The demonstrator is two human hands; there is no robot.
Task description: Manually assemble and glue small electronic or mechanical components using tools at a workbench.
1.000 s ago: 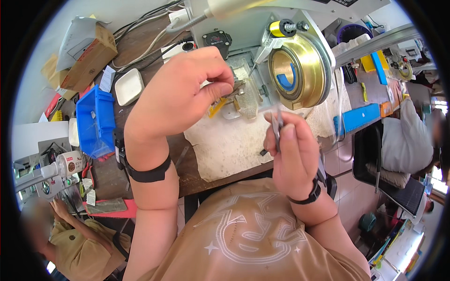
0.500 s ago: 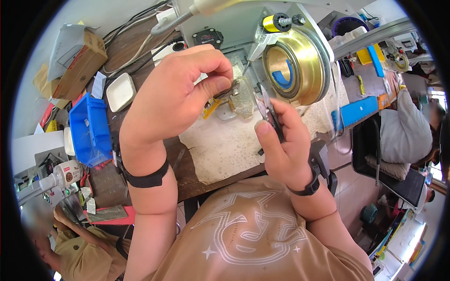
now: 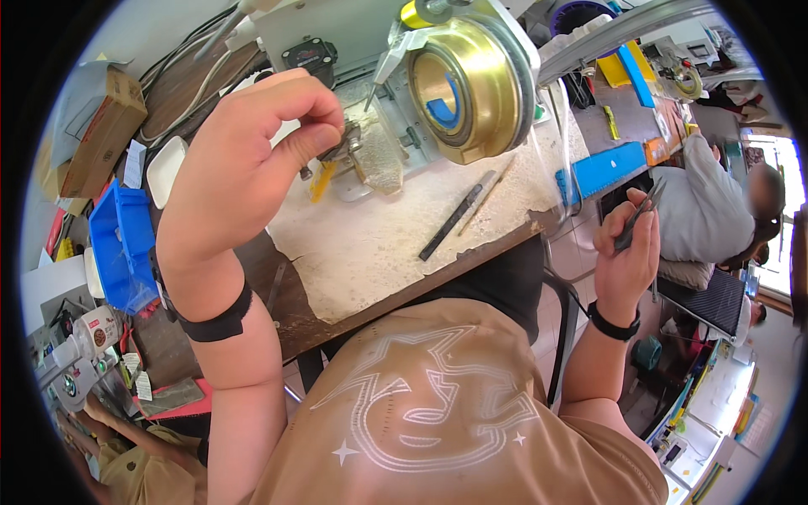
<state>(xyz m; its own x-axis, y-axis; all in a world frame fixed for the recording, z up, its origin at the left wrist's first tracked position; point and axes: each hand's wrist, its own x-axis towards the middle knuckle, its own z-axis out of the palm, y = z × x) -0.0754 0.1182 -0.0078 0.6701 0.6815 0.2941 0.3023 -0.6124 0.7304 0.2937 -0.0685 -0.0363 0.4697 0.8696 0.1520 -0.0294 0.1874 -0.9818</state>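
Note:
My left hand (image 3: 240,156) is closed in a pinch beside a small metal fixture (image 3: 353,139) on the machine. Whatever lies between its fingertips is too fine to make out. A yellow piece (image 3: 322,181) sticks out just below those fingertips. Off to the right, beyond the table's edge, my right hand (image 3: 627,261) is raised and closed round dark, slim, pointed tweezers (image 3: 640,217). A large brass ring (image 3: 471,93) with a blue strip inside stands on the machine, right of the fixture. Above it, a yellow spool (image 3: 412,15) is partly cut off.
A stained pale sheet (image 3: 337,273) covers the tabletop; a dark flat tool (image 3: 454,216) and a thin brown stick (image 3: 486,198) lie on it. Left are a blue bin (image 3: 122,240) and a white dish (image 3: 164,172). A seated person (image 3: 703,202) is at the right.
My right hand has swung right, away from the fixture, carrying the tweezers past the table's edge. My left hand stays pinched by the fixture. The whole view has shifted, uncovering the flat tool and stick.

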